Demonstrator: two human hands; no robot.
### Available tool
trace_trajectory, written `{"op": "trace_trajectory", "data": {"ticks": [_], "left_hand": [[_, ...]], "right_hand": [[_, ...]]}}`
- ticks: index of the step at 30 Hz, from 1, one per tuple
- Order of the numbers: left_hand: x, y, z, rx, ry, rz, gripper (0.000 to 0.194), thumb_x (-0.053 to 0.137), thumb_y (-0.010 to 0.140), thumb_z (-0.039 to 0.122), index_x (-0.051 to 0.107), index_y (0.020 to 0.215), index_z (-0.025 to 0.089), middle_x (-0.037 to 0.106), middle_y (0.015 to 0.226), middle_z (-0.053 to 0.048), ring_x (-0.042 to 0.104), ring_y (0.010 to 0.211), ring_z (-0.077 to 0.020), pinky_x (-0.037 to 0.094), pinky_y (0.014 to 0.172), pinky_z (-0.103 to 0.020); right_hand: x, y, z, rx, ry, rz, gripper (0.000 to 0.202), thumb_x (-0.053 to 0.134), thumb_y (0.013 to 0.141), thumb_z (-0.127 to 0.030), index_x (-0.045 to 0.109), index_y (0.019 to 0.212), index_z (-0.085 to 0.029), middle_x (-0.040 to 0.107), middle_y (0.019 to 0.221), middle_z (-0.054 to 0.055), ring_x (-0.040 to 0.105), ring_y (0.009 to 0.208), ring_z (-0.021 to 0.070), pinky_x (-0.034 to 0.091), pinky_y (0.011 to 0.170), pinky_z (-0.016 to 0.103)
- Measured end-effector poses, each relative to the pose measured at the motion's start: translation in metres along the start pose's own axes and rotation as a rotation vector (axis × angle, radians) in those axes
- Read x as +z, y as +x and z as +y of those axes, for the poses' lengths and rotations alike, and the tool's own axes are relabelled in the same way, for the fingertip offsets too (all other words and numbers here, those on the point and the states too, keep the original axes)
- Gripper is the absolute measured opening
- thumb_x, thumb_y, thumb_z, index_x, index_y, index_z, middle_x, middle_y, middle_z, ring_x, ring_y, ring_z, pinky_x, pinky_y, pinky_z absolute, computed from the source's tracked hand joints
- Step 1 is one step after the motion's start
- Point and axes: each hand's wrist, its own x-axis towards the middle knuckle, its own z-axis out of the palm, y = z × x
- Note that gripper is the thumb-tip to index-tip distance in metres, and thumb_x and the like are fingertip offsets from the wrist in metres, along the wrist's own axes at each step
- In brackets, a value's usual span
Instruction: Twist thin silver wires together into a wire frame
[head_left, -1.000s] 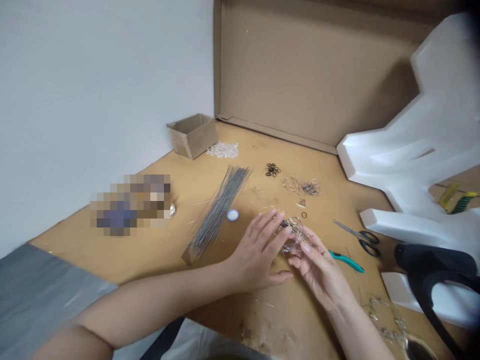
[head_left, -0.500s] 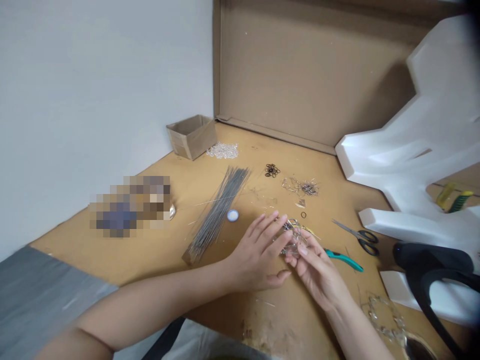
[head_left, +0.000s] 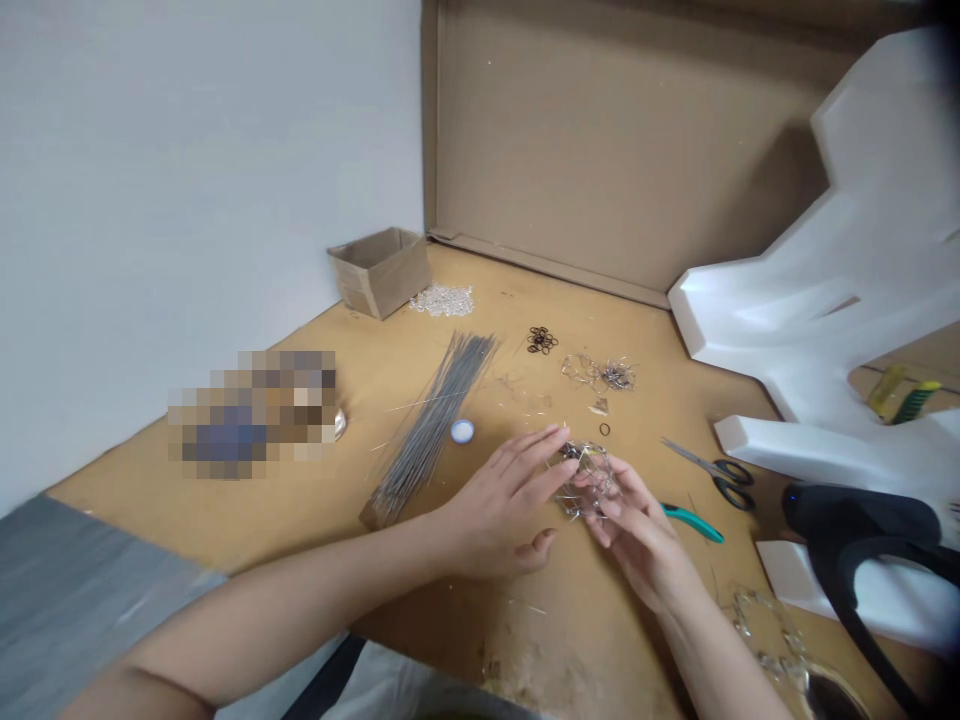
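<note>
Fingers [head_left: 636, 522] of the right hand [head_left: 651, 548] grip a bent-wire cluster [head_left: 589, 478] above the counter [head_left: 592, 625]; the left hand [head_left: 495, 500], fingers loosely extended, is at the cluster's left edge.

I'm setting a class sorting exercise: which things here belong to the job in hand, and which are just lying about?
Belongs:
- wire piece, in the right hand, left hand at it
- wire bundle, probably

Seemingly lying about:
- cardboard box
- white foam piece
- scissors, in neither hand
</note>
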Motion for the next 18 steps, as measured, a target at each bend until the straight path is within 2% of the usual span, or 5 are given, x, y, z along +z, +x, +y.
{"op": "trace_trajectory", "data": {"ticks": [3, 6, 10, 13, 18], "left_hand": [[-0.0046, 0.0024, -0.0013, 0.0, -0.001, -0.118, 0.07, 0.055, 0.072, 0.019, 0.021, 0.133, 0.018, 0.023, 0.143, -0.019, 0.016, 0.136, -0.0306, 0.024, 0.106, -0.05], [-0.0061, 0.0038, -0.0015, -0.035, -0.046, -0.206, 0.069, 0.055, 0.073, 0.022, 0.023, 0.134, 0.019, 0.023, 0.145, -0.018, 0.02, 0.135, -0.0296, 0.026, 0.106, -0.048], [-0.0038, 0.004, -0.0005, -0.089, -0.119, -0.213, 0.072, 0.055, 0.073, 0.02, 0.02, 0.137, 0.02, 0.038, 0.138, -0.014, 0.034, 0.128, -0.0252, 0.03, 0.104, -0.043], [-0.0024, 0.0043, 0.0009, -0.113, -0.143, -0.237, 0.069, 0.056, 0.074, 0.023, 0.024, 0.135, 0.019, 0.05, 0.127, -0.012, 0.046, 0.117, -0.0239, 0.035, 0.1, -0.041], [-0.0027, 0.0031, 0.0022, -0.116, -0.146, -0.197, 0.062, 0.055, 0.075, 0.024, 0.029, 0.132, 0.02, 0.052, 0.125, -0.011, 0.049, 0.114, -0.0234, 0.037, 0.098, -0.04]], "right_hand": [[-0.0024, -0.0005, 0.0016, -0.012, -0.058, -0.004, 0.038, 0.066, 0.072, -0.026, 0.056, 0.108, -0.028, 0.058, 0.098, 0.005, 0.049, 0.065, 0.0123, 0.034, 0.047, 0.021], [-0.005, -0.0006, 0.0034, -0.016, -0.1, -0.008, 0.037, 0.064, 0.072, -0.025, 0.056, 0.108, -0.03, 0.057, 0.099, 0.004, 0.047, 0.065, 0.0126, 0.032, 0.047, 0.021], [-0.006, -0.0005, 0.0022, -0.004, -0.105, -0.012, 0.036, 0.062, 0.072, -0.026, 0.056, 0.108, -0.03, 0.058, 0.1, 0.004, 0.046, 0.064, 0.0127, 0.031, 0.046, 0.021], [-0.0055, -0.0006, 0.0007, 0.001, -0.1, -0.011, 0.037, 0.062, 0.072, -0.026, 0.057, 0.108, -0.03, 0.059, 0.099, 0.004, 0.045, 0.064, 0.0129, 0.03, 0.046, 0.021], [-0.005, 0.0, 0.0003, 0.0, -0.091, -0.021, 0.036, 0.061, 0.071, -0.025, 0.057, 0.107, -0.029, 0.059, 0.099, 0.004, 0.044, 0.062, 0.0129, 0.028, 0.045, 0.022]]}}
